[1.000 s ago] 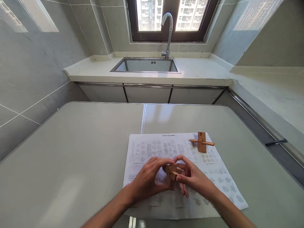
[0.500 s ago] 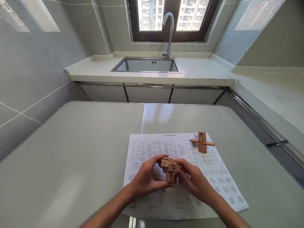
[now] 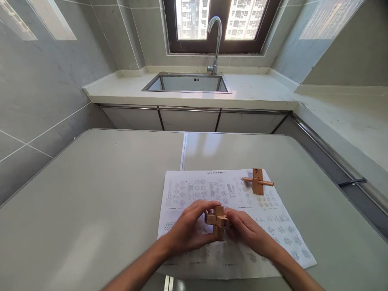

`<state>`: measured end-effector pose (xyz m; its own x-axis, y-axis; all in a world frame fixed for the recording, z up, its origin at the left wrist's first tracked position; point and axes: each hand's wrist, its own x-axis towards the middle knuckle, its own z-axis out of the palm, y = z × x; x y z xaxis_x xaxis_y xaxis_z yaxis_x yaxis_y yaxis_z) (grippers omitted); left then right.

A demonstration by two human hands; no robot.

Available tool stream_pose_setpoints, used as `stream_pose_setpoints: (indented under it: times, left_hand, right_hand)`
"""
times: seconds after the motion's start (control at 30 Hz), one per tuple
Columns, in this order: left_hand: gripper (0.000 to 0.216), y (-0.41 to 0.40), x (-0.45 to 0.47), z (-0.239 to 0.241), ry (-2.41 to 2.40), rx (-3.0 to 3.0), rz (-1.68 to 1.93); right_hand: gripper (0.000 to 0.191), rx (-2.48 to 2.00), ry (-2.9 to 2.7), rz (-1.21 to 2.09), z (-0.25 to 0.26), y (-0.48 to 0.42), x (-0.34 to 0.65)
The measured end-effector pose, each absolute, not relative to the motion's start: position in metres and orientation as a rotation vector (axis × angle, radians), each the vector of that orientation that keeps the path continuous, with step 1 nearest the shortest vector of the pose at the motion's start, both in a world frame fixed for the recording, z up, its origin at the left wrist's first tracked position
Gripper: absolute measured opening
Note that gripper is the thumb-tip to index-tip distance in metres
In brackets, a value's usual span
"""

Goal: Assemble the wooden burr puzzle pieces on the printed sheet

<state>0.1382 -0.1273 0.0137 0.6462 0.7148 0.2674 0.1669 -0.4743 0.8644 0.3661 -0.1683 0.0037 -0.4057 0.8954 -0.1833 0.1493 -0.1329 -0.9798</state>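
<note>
Grey table [image 3: 106, 190], printed sheet [image 3: 273, 230] lower centre of frame. Your left hand [image 3: 188, 230] and right hand [image 3: 245, 231] both clamped on wooden cross puzzle [image 3: 217, 221] over sheet. Likely light, rigid, smooth; loose joints may slide. Pinch crossing arms near centre.

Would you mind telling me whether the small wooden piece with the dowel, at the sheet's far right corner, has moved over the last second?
No. The dowel piece sits at the same corner of the printed sheet.
</note>
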Motion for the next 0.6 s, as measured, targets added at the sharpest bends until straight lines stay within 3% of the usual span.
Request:
stream_pose_setpoints:
  times: [0.13,0.33,0.6]
  left_hand:
    - [0.063,-0.128,0.137,0.013,0.674,1.972,0.78]
    - [0.081,-0.127,0.137,0.006,0.836,1.839,0.813]
    - [0.046,-0.124,0.14,0.008,0.949,1.764,0.863]
  right_hand:
    - [0.068,-1.148,-1.482,1.71,0.008,-0.168,0.367]
    - [0.062,-1.097,-1.108,1.865,0.003,-0.166,0.367]
    - [0.042,-1.04,-0.398,1.842,-0.005,-0.152,0.374]
